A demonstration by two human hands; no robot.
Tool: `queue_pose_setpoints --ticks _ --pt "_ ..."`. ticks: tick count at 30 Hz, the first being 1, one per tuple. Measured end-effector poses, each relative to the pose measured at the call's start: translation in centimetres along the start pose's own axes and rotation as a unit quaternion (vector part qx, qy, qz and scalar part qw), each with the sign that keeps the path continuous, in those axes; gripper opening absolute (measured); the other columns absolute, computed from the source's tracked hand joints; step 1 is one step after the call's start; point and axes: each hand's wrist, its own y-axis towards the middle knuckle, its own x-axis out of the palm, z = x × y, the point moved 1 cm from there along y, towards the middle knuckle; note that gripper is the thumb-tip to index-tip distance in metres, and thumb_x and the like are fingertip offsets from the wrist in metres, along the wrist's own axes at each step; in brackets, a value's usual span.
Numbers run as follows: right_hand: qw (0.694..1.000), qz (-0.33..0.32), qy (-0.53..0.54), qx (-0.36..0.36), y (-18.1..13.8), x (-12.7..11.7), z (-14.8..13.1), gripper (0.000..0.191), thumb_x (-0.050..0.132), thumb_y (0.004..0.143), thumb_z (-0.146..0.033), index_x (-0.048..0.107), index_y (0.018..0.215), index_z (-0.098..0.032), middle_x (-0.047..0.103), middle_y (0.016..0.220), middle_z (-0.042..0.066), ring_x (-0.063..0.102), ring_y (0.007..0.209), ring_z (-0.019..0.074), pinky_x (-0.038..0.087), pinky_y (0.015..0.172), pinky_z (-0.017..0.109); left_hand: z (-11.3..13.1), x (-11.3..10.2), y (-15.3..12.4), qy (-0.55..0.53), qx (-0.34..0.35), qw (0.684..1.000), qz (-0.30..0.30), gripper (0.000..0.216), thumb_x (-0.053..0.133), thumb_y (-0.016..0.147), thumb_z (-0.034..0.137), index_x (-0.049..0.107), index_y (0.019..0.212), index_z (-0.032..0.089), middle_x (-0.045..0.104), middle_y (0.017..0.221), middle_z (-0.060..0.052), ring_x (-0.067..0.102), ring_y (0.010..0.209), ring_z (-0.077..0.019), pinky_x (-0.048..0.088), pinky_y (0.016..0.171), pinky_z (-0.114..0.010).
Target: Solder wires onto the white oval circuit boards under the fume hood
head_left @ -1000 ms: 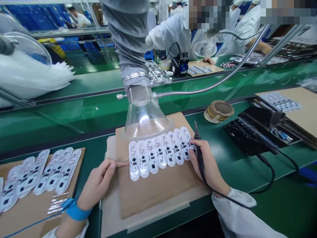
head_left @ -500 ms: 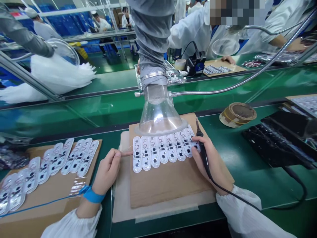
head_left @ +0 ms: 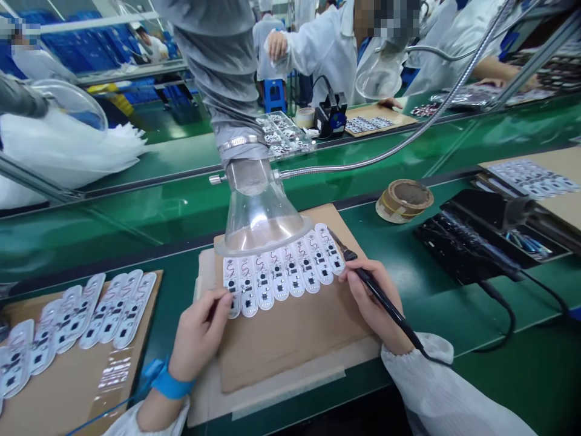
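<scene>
A row of several white, rounded-end circuit boards lies side by side on a sheet of cardboard. At the row's left end, my left hand, with a blue wrist strap, has its thumb and curled fingers closed at the edge of the leftmost circuit board. My right hand grips a black soldering iron, its tip slanting up and left beside the rightmost board. The right fingertips are close to that board's lower end. A clear fume hood hides the upper ends of some boards.
More boards lie on cardboard at the left. To the right are a tape roll, a black tool stand with cables and another batch of boards. A metal gooseneck arches overhead; co-workers sit across the bench.
My left index finger was stretched against the row's left side and is now curled at the leftmost board. My right hand has slid off the rightmost board's face. The camera view has turned rightward.
</scene>
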Motion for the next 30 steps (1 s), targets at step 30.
queue_pose_setpoints --ticks 30 --pt "0.991 0.099 0.085 0.037 -2.5 -5.3 1.3 0.017 0.07 0.118 -0.038 0.066 0.106 -0.026 0.065 0.071 -0.003 0.061 0.058 0.0159 0.051 0.055 0.027 6.7 9.9 3.2 -0.053 0.061 0.993 -0.082 0.026 0.059 0.106 0.032 0.059 0.081 0.026 0.05 0.06 0.007 0.045 0.05 -0.0132 0.037 0.051 -0.026"
